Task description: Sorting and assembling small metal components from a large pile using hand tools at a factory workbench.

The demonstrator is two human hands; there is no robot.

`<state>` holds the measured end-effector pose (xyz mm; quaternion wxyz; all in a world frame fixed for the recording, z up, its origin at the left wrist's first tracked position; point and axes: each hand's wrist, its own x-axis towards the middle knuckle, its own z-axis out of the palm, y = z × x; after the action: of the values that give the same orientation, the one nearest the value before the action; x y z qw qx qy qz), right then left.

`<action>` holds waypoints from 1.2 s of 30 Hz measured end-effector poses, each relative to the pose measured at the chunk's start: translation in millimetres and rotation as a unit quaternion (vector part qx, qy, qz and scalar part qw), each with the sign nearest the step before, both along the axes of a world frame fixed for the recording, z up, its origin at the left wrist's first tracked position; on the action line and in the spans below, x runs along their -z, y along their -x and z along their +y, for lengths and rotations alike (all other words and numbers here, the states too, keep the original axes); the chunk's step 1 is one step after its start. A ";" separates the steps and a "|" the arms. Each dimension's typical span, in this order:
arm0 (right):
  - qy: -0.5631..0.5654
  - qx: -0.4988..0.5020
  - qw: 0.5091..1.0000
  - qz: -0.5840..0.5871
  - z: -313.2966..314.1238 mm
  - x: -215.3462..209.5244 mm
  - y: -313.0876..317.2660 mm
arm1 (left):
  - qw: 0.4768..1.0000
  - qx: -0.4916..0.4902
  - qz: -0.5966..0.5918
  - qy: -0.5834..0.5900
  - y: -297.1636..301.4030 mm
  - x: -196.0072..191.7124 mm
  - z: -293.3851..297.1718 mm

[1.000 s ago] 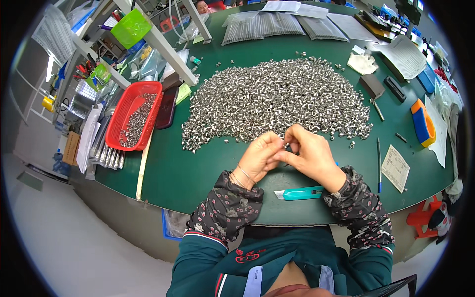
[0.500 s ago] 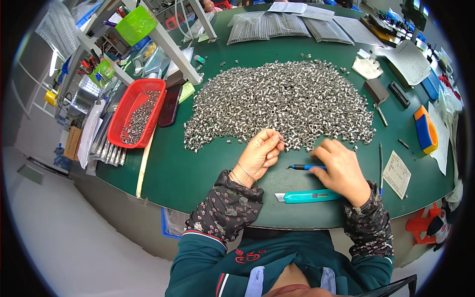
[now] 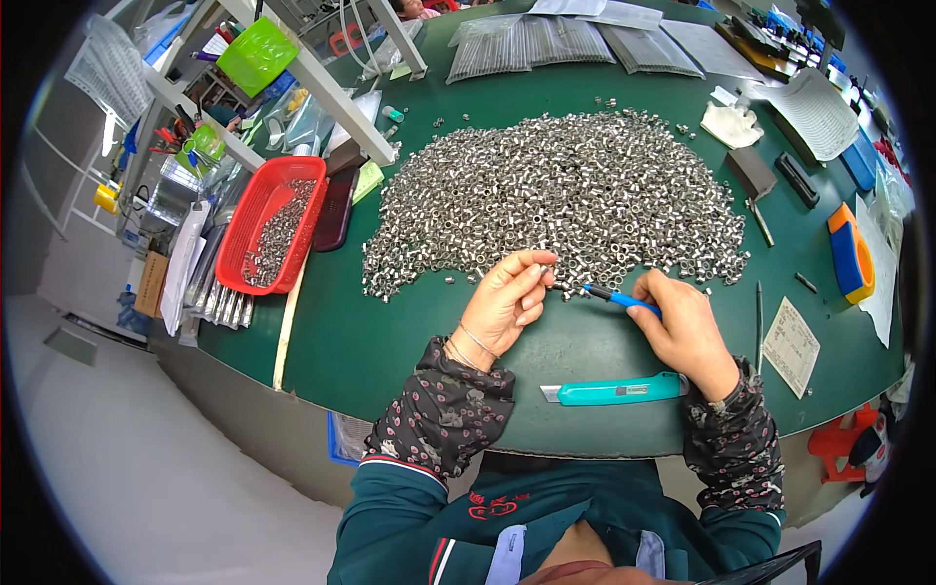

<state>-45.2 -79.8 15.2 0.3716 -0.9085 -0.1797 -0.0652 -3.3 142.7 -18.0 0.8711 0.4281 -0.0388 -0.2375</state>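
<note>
A large heap of small silvery metal rings covers the middle of the green table. At its near edge, my left hand is closed in a pinch on a small metal ring, mostly hidden by the fingertips. My right hand grips a blue-handled deburring tool with a black front part. Its tip points left and reaches the left fingertips; whether it touches the ring I cannot tell. Below the right hand lies a teal utility knife, its blade facing left.
To the left a red plastic basket holds more rings, beside a dark phone-like case. On the right lie a thin rod, a paper slip, a blue-and-orange tape holder and a white glove. A white shelf post stands at left.
My right hand has lifted the deburring tool off the table and brought its tip up to my left fingertips. The left hand has barely moved.
</note>
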 end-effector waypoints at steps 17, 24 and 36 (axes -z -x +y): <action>-0.010 0.043 0.993 -0.112 12.9 7.3 5.1 | 0.999 0.014 0.040 0.025 0.9 5.2 -2.1; -0.010 0.044 0.990 -0.130 13.6 7.1 5.9 | 0.999 0.023 0.021 -0.009 2.1 4.8 -5.0; 0.059 -0.005 0.973 -0.221 14.8 8.4 8.6 | 0.991 -0.025 -0.058 -0.119 3.3 7.8 -7.8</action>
<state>-53.8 -64.9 6.8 0.2684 -0.8911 -0.2655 -0.2519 -6.6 134.9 -25.8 0.8158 0.5429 -0.0503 -0.1932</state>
